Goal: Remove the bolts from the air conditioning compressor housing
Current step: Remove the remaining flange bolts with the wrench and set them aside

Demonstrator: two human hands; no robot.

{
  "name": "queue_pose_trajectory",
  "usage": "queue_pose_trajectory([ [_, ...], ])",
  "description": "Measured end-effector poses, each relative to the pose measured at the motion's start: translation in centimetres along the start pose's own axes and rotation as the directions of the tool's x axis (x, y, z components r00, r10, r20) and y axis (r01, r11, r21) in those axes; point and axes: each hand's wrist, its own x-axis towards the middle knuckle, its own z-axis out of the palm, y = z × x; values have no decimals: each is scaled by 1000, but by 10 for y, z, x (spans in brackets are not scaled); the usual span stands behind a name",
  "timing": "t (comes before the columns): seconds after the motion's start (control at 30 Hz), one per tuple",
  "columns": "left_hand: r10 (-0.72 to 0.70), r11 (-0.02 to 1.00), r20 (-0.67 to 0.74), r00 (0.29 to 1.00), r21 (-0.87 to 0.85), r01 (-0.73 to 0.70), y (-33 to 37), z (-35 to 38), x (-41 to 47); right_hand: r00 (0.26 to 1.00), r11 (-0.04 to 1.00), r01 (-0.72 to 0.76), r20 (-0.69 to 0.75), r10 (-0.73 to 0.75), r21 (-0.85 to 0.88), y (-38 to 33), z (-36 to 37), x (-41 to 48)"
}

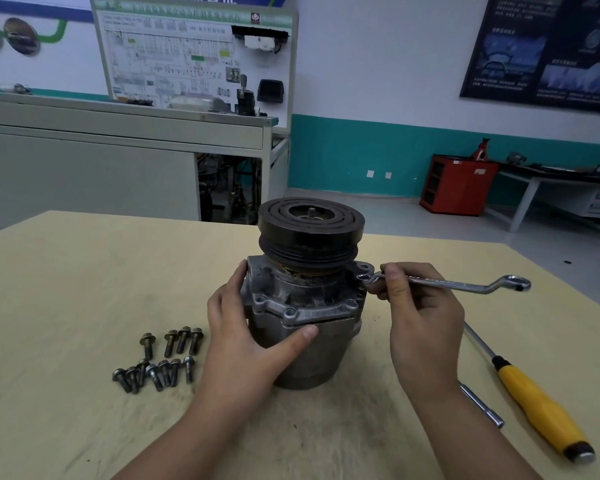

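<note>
The grey compressor housing [293, 308] stands upright on the wooden table [66, 271], its black pulley [310, 226] on top. My left hand [246, 327] grips the housing's left side, thumb across the front below the flange. My right hand [416, 306] holds a silver ring spanner [447, 283] near its left end. That ring end sits at the flange's right edge. Several removed bolts [160, 358] lie loose on the table to the left of the housing. Empty bolt holes show along the flange's front.
A yellow-handled screwdriver [537, 407] lies at the right of the table, with a thin metal extension bar [482, 407] beside it. Beyond the table are a grey training bench [118, 133] and a red cabinet [459, 183].
</note>
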Motion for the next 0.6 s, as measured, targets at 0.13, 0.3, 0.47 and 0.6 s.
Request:
queue_pose_trajectory([
  [0.13,9,1000,-4,1000,-2,-9,1,-1,0,997,991,72,28,-69,-109,2,0,-1],
  [0.3,15,1000,-2,1000,4,-15,1,0,0,978,956,207,69,-197,-206,10,1,-5],
  [0.47,11,1000,-7,1000,9,-11,1,0,0,960,926,279,53,-274,-256,20,4,-11],
  [0.6,20,1000,-12,1000,14,-19,0,0,0,993,987,116,28,-113,-111,17,7,-12],
])
